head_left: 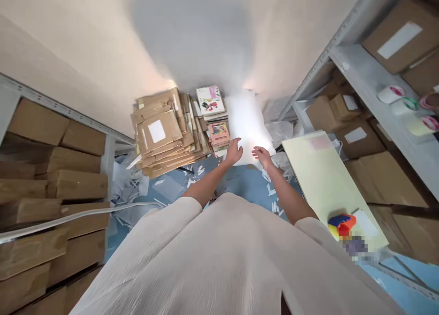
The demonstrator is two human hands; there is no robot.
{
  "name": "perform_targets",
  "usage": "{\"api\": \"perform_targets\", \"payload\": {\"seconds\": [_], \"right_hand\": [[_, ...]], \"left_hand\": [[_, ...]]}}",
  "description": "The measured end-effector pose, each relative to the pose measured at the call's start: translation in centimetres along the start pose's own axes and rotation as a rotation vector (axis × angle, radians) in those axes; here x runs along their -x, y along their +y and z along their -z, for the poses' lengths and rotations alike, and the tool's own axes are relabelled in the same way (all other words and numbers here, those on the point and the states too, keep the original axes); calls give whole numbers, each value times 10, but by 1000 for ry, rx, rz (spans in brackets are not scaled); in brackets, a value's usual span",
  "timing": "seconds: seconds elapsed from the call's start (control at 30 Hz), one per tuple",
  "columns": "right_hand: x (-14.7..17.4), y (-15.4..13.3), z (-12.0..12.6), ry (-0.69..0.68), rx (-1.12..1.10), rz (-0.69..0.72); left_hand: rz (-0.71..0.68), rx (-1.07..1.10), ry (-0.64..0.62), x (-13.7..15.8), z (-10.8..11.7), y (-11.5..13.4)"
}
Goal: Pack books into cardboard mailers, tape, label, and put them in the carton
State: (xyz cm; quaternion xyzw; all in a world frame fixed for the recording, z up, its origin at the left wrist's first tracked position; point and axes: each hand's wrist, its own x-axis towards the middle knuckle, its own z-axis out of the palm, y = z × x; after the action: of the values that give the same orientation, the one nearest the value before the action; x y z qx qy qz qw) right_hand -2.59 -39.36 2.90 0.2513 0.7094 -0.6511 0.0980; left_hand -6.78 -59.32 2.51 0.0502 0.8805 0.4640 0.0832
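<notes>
A bright white, soft-looking pile stands in front of me against the wall; glare hides whether it is foam, bags or sheets. My left hand is over its near left edge, fingers curved and thumb apart, with nothing visible in it. Over the near right edge is my right hand, fingers spread and pointing inward, also holding nothing I can see. Whether either hand touches the white pile is unclear. Just left of it lie a stack of books with a white cover and one with a pink cover.
Flattened cardboard boxes are piled left of the books. A pale yellow table at right carries a red and blue tape dispenser. Shelves with cartons flank both sides. Tape rolls sit on the right shelf; paper scraps litter the blue floor.
</notes>
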Motion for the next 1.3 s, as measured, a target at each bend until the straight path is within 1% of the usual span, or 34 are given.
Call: {"api": "perform_targets", "payload": {"seconds": [0.17,0.27,0.37,0.47,0.57,0.63,0.73,0.8,0.9,1.0,1.07,1.13,1.3], "right_hand": [[-8,-25,-112,-145,125,34],[-16,-40,-180,-219,188,79],[-27,-53,-246,-319,260,144],[-36,-64,-305,-394,354,234],[-44,-70,-353,-391,446,303],[-48,-72,-378,-342,526,318],[-53,-72,-403,-278,640,312],[-55,-71,-412,-270,677,295],[-57,-71,-419,-260,705,280],[-58,-73,-421,-240,707,303],[-58,-77,-421,-260,692,320],[-57,-81,-421,-298,688,329],[-51,-91,-424,-325,673,402]], "left_hand": [[-27,34,149,0,89,-57],[2,44,249,3,143,-92],[91,60,362,11,198,-130],[214,78,473,25,250,-170],[333,58,588,42,290,-208],[432,29,638,53,307,-229],[583,1,657,63,318,-249],[623,16,650,65,320,-257],[624,72,669,64,321,-265],[674,136,723,62,325,-273],[704,168,746,61,329,-279],[694,181,753,60,333,-284],[556,209,744,54,341,-287]]}}
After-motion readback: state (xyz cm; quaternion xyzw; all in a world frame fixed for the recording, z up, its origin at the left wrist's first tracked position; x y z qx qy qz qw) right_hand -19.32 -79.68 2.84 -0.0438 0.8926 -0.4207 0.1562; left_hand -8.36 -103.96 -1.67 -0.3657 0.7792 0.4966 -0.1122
